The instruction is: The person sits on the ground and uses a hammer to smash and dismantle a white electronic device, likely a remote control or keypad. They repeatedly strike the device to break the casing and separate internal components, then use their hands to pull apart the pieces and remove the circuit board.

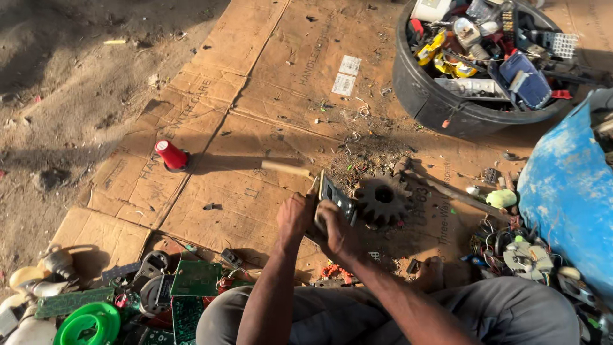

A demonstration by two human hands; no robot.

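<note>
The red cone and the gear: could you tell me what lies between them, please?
In the head view, a wooden handle lies on the cardboard between the red cone and the gear.

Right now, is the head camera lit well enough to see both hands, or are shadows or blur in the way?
Head view: low sun rakes across the cardboard sheet, casting long shadows; left hand and right hand are sunlit and fairly sharp around the dark device; top-left ground is shadowed; edges bend slightly.

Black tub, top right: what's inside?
The black tub is heaped with mixed scrap: yellow plastic parts, a blue casing, a white container and a white perforated piece. Lower layers and the tub's bottom are covered.
</note>
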